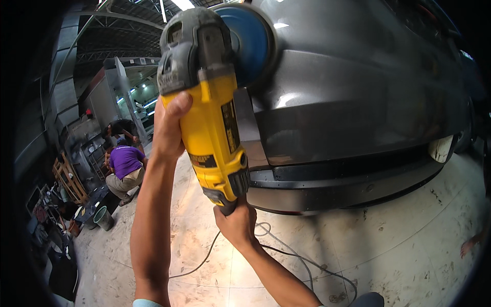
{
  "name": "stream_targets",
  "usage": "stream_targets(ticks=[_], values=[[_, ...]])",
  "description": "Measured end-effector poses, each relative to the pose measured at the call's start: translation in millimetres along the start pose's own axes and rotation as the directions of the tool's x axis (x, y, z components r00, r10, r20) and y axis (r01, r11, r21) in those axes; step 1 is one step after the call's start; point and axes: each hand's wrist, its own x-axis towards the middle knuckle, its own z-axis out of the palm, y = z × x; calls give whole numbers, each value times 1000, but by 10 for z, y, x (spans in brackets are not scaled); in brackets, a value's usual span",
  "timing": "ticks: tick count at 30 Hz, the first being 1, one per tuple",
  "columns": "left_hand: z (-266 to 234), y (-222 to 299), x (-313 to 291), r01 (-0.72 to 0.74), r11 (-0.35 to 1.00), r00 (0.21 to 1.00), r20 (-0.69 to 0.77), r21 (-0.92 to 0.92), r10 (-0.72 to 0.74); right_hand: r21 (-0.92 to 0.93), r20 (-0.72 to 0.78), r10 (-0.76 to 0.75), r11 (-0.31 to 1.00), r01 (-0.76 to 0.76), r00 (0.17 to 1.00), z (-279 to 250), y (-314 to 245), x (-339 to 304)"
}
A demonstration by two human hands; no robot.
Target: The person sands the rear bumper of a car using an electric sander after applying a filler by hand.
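Observation:
A yellow and black electric polisher (207,125) stands nearly upright in front of me, its grey-black head at the top. My left hand (171,123) is closed on the left side of its body just below the head, with the thumb showing in front. Lower down, my right hand (237,225) wraps round the black rear end. A round pad with a blue back (249,46) sits on the polisher's head, its rim blurred, against or very near the dark grey car body (353,97). The pad's working face is hidden.
The car's lower bumper (327,192) spans the right side. Dark cords (302,258) loop across the stained pale floor (199,291) below my hands. At left, a person in a purple shirt (127,161) crouches near other people, a bucket (104,218) and a wooden frame (69,179).

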Motion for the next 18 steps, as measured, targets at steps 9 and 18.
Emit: stream_targets(ticks=[9, 18], values=[[-194, 19, 336, -8, 999, 995, 104, 47, 3, 17, 7, 20, 1000, -20, 1000, 41, -179, 355], [36, 34, -148, 47, 997, 999, 17, 63, -48, 47, 38, 58, 997, -60, 998, -97, -24, -169]])
